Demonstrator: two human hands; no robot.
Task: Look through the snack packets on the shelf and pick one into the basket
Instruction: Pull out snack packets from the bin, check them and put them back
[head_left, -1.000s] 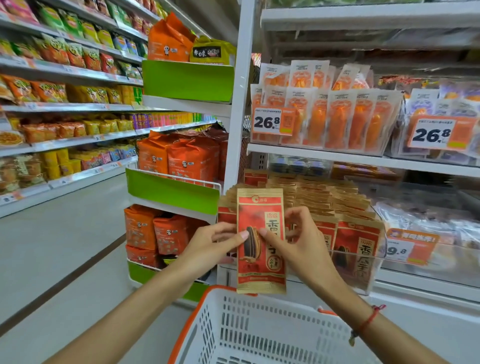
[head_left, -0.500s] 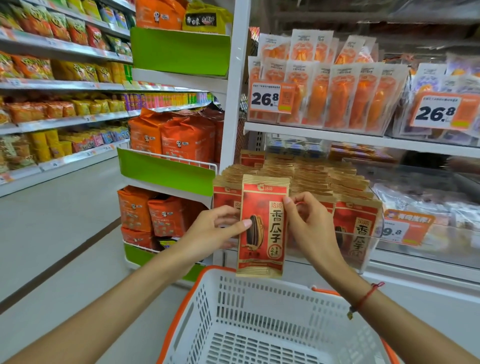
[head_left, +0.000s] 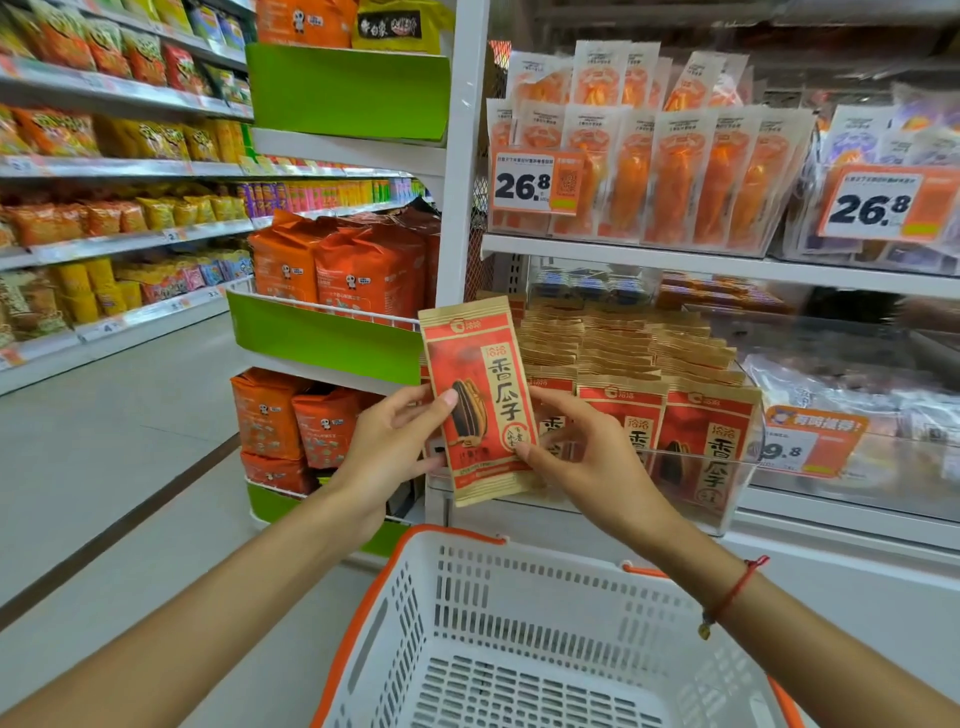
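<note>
The sunflower seed packet (head_left: 480, 402) is up in front of the shelf, held between both hands, face toward the camera and leaning a touch to the left. The left hand (head_left: 387, 447) pinches its left edge, thumb laid across the printed seed and the other fingers tucked behind. The right hand (head_left: 582, 452) pinches the lower right edge, fingertips on the front near the round stamp, the rest of the fingers loosely curled.

Just behind the right hand sit the matching packets (head_left: 670, 431), standing in rows inside a clear bin (head_left: 748, 467). Directly below both wrists waits the white basket (head_left: 467, 582) with its orange rim, nothing visible in it.

How will it handle? It looks like a flat paper-faced pouch, light, fairly stiff along the sealed edges, with loose seeds that likely shift inside. Not fragile, not slippery by the matte look of it. An edge pinch like this should do; one hand at the side seam would be enough to lower it straight down into the basket. Little to go wrong beyond it tipping on release.
</note>
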